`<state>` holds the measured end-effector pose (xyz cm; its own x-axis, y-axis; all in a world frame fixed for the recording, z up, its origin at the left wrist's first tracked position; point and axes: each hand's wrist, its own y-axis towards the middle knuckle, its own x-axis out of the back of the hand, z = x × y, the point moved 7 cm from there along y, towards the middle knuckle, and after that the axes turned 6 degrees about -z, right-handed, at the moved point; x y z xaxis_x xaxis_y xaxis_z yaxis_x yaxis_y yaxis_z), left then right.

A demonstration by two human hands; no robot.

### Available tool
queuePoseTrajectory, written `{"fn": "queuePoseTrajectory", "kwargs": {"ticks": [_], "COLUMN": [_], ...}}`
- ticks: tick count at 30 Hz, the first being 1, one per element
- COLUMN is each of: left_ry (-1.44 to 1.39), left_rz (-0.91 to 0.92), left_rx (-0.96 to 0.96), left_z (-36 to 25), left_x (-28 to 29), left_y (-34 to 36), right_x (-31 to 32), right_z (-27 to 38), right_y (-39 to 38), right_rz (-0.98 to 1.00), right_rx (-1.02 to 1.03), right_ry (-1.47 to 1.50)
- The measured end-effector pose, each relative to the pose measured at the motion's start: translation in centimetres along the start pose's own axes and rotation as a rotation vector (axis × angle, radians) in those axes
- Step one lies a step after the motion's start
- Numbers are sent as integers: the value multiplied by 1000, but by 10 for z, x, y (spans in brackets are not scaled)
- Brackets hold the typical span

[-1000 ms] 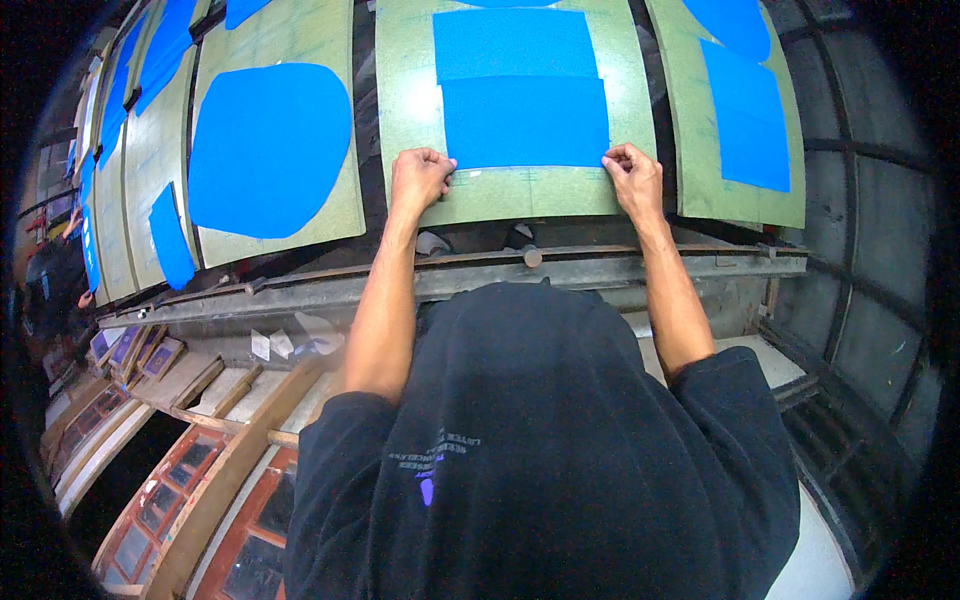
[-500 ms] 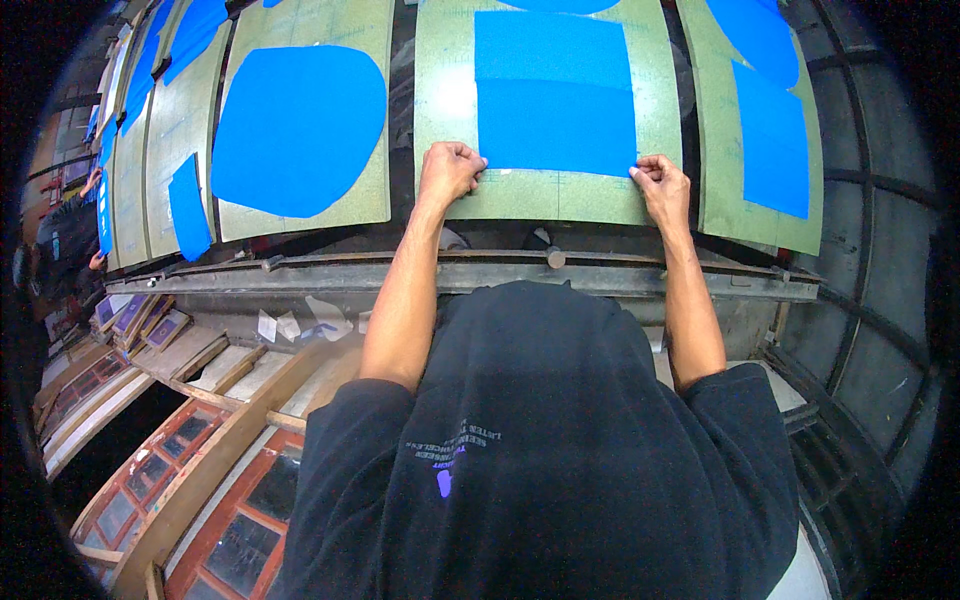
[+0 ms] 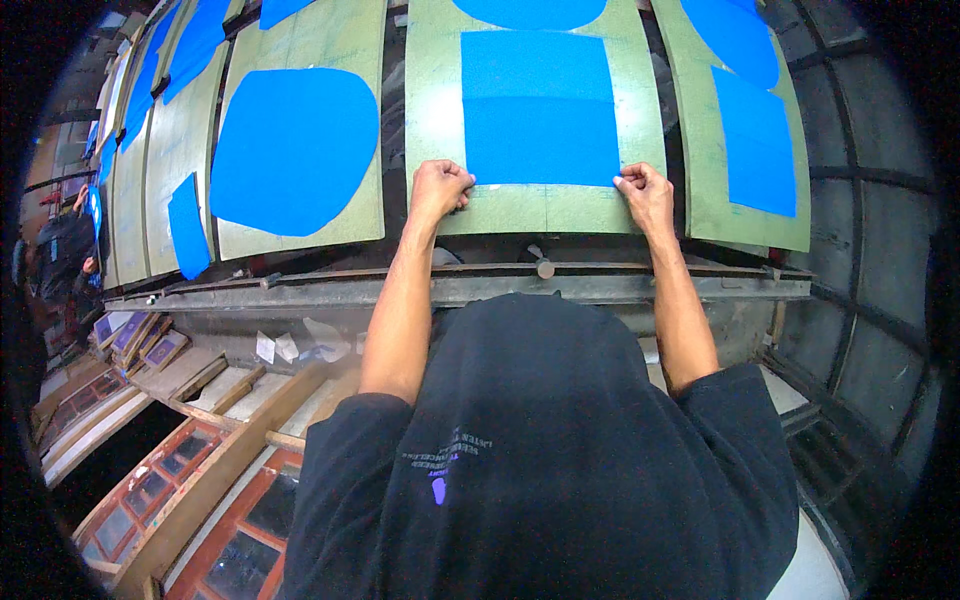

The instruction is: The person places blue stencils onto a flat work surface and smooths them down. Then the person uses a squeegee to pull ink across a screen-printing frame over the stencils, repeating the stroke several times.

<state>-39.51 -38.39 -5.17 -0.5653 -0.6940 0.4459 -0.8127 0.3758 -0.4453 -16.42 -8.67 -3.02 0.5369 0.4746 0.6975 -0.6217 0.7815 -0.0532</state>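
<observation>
A blue rectangular fabric piece (image 3: 542,142) lies flat on a pale green board (image 3: 547,212), with a crease or seam line across its upper part. At its near left corner, my left hand (image 3: 438,190) has thumb and fingers pinched on the edge. My right hand (image 3: 646,194) pinches the near right corner in the same way. Both hands rest close to the board's surface, forearms stretched forward. Just beyond the rectangle lies a rounded blue piece (image 3: 530,10), cut off by the picture's top.
Neighbouring green boards bear more blue pieces, including a large rounded one (image 3: 295,150) and a narrow strip (image 3: 188,228). A metal rail (image 3: 600,288) runs along the near side. Another person's hand (image 3: 90,265) shows at far left. Red-framed screens (image 3: 240,560) lie lower left.
The boards sit slightly lower and further left in the picture as the view shifts. Both hands stay at the same fabric corners.
</observation>
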Motion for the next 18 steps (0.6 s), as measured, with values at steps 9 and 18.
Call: {"fn": "queuePoseTrajectory", "kwargs": {"ticks": [9, 18], "left_ry": [-35, -341], "left_rz": [-374, -506], "left_rx": [-180, -52], "left_z": [-6, 51], "left_x": [44, 151], "left_y": [-47, -80], "right_x": [-22, -84], "right_z": [45, 67], "right_y": [-23, 46], "right_rz": [-135, -115], "right_rx": [324, 366], "right_ry": [-138, -687]}}
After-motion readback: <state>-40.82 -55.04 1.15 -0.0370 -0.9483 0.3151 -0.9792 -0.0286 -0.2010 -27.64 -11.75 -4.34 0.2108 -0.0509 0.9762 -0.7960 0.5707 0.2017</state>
